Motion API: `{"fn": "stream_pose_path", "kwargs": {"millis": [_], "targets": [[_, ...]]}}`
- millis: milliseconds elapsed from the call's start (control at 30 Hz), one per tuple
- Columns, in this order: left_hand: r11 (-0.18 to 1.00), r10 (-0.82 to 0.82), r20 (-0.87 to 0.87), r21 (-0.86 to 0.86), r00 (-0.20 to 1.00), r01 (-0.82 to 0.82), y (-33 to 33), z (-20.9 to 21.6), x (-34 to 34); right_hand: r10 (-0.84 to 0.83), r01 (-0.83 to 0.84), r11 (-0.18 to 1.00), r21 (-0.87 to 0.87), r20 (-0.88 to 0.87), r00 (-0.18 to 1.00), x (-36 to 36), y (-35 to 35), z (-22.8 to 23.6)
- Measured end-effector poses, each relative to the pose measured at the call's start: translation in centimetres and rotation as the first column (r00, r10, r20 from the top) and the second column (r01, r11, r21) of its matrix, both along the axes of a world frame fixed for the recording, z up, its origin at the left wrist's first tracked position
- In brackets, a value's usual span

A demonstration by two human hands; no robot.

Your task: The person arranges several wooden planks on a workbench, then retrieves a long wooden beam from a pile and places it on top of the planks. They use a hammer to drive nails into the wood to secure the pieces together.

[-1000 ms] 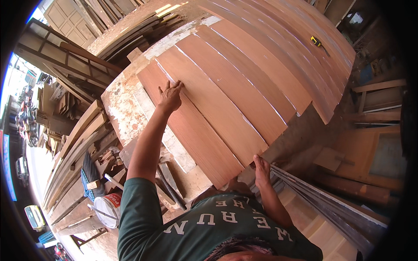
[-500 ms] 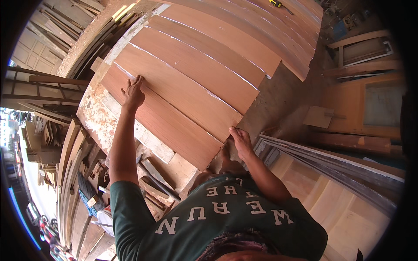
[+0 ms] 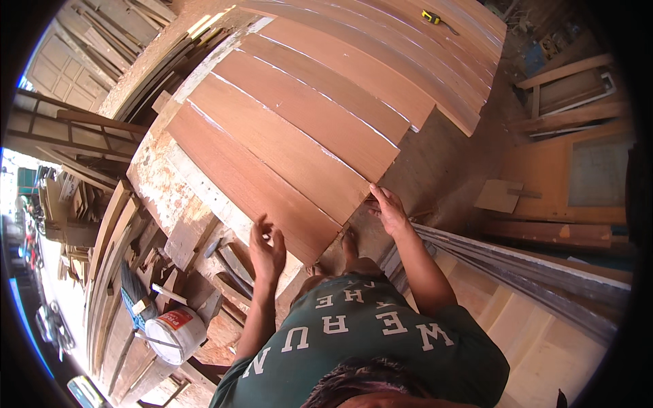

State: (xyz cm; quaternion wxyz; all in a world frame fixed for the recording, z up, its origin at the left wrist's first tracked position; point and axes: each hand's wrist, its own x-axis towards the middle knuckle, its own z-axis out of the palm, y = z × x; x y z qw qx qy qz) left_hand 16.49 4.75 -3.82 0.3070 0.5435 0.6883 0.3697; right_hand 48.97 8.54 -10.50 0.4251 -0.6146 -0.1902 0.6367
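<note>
Several reddish-brown wooden boards [image 3: 299, 143] lie side by side on a worn workbench [image 3: 163, 178], with white streaks along their joints. My left hand [image 3: 267, 251] is over the near edge of the closest board [image 3: 248, 177], fingers apart and slightly curled, holding nothing. At the right end of the boards, my right hand [image 3: 388, 209] pinches a board's end corner, thumb at the top edge and fingers curled at the side, partly hidden. A hammer [image 3: 228, 266] rests below my left hand, among wood offcuts.
A yellow and black tape measure [image 3: 430, 17] lies on the far boards. To the lower left are a white bucket [image 3: 175, 336] and a dark-bristled brush [image 3: 132, 285]. Stacked frames [image 3: 517, 272] stand to the right, and curved timber [image 3: 109, 251] leans at left.
My left hand has lifted off the board joint and drawn back toward me to the near edge. My right hand stays at the board ends; the view has shifted slightly.
</note>
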Motion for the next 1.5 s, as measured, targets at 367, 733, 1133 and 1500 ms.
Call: {"fn": "stream_pose_path", "kwargs": {"millis": [367, 733, 1133, 1500], "targets": [[0.906, 0.163, 0.337, -0.424, 0.927, -0.005, -6.8, -4.7, 1.5, -0.039, 0.041, 0.995, 0.094, -0.018, 0.999, 0.1, 1.6, -0.9], [0.91, 0.283, 0.354, -0.392, 0.891, -0.133, -5.8, -3.9, 2.7, -0.019, 0.027, 0.998, 0.058, -0.132, 0.991, 1.7, 1.8, -2.6], [0.917, 0.332, 0.408, -0.349, 0.85, -0.191, -6.4, -5.2, 3.5, -0.021, 0.028, 0.998, 0.05, -0.137, 0.99, 1.4, 2.2, -1.2], [0.972, -0.022, -0.411, -0.224, 0.912, -0.078, 5.1, 6.0, -1.1, 0.015, -0.012, 1.0, 0.023, -0.104, 0.995, 2.1, 2.5, -1.7]]}}
